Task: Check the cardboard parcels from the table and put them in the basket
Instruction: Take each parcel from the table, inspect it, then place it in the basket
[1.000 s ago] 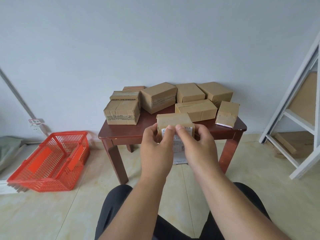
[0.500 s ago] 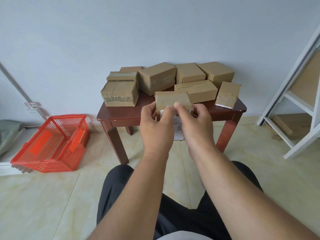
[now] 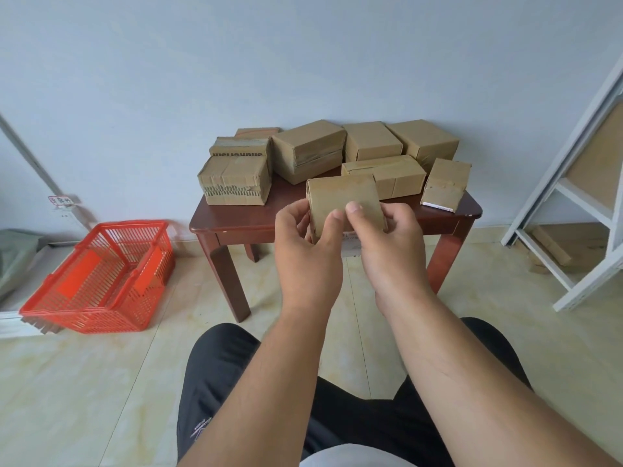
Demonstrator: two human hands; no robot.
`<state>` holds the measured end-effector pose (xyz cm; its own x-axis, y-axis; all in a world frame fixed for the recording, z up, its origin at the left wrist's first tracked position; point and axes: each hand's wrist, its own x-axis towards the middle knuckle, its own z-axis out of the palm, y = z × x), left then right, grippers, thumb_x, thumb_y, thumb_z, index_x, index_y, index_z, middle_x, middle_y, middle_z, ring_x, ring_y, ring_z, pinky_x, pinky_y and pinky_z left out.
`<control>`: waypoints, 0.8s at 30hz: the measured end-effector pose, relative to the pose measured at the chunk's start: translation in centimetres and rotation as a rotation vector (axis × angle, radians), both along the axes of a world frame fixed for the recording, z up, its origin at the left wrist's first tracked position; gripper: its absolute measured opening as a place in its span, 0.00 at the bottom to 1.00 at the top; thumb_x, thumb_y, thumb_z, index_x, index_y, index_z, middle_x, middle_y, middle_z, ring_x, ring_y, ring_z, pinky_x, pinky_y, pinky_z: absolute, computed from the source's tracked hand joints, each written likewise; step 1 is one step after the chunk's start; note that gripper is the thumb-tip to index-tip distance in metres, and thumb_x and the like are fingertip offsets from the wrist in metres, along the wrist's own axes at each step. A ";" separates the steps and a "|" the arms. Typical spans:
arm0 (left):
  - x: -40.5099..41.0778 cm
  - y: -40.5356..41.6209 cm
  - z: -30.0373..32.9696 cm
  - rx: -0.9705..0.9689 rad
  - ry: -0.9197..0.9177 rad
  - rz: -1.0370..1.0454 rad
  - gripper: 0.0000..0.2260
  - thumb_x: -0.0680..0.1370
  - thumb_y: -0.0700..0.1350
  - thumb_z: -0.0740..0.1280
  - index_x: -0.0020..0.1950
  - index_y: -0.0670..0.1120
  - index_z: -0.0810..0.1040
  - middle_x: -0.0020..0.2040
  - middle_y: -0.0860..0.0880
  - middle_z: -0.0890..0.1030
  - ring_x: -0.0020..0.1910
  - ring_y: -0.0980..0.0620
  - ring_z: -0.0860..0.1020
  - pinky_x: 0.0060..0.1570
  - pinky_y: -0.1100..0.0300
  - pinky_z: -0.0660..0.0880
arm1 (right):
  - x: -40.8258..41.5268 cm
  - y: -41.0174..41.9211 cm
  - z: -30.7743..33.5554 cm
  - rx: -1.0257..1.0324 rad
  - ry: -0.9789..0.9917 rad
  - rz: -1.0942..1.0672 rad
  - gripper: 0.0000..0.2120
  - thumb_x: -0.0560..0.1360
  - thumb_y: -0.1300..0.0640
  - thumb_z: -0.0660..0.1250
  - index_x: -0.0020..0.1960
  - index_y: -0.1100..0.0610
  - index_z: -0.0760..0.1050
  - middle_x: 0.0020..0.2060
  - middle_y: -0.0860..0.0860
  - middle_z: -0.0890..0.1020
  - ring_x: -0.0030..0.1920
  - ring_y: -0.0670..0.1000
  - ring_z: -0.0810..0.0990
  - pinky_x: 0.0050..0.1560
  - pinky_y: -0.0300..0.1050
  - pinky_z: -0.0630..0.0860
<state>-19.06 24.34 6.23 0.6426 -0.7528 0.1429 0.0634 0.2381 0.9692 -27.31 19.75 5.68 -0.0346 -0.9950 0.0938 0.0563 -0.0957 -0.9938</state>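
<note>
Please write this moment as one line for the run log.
step: checking | left hand: holds parcel | right hand: holds parcel | basket: on floor, no parcels

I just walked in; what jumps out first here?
Two bare hands, left hand and right hand, hold a cardboard parcel up in mid-frame. Behind it, more parcels crowd the small brown table. A bright red basket sits on the floor to the table's left.
</note>
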 end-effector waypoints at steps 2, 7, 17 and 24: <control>0.4 0.0 0.2 -0.015 -0.048 -0.012 0.13 0.80 0.44 0.74 0.57 0.61 0.77 0.54 0.62 0.84 0.55 0.67 0.81 0.56 0.63 0.79 | -0.1 0.5 -0.3 -0.006 -0.005 0.010 0.12 0.77 0.44 0.76 0.54 0.46 0.77 0.48 0.43 0.84 0.44 0.37 0.83 0.38 0.29 0.74; 0.6 0.2 0.0 0.024 -0.110 -0.028 0.12 0.79 0.55 0.73 0.61 0.66 0.80 0.63 0.53 0.83 0.63 0.57 0.82 0.65 0.55 0.78 | -0.3 1.0 -0.4 -0.006 -0.032 0.024 0.16 0.76 0.45 0.77 0.58 0.48 0.76 0.50 0.43 0.83 0.43 0.32 0.81 0.36 0.26 0.74; -0.1 0.3 -0.1 0.028 -0.048 -0.035 0.16 0.81 0.46 0.73 0.64 0.60 0.74 0.57 0.60 0.84 0.57 0.62 0.83 0.55 0.62 0.80 | -0.3 0.2 0.3 -0.035 -0.015 0.021 0.20 0.77 0.41 0.75 0.65 0.48 0.79 0.54 0.43 0.85 0.49 0.36 0.84 0.40 0.28 0.77; 0.2 0.1 -0.1 0.047 -0.048 -0.069 0.16 0.82 0.49 0.72 0.70 0.52 0.78 0.59 0.54 0.86 0.58 0.58 0.84 0.63 0.54 0.81 | -0.8 0.6 0.1 -0.055 -0.004 0.074 0.11 0.78 0.44 0.74 0.59 0.41 0.81 0.53 0.40 0.86 0.51 0.37 0.84 0.43 0.32 0.79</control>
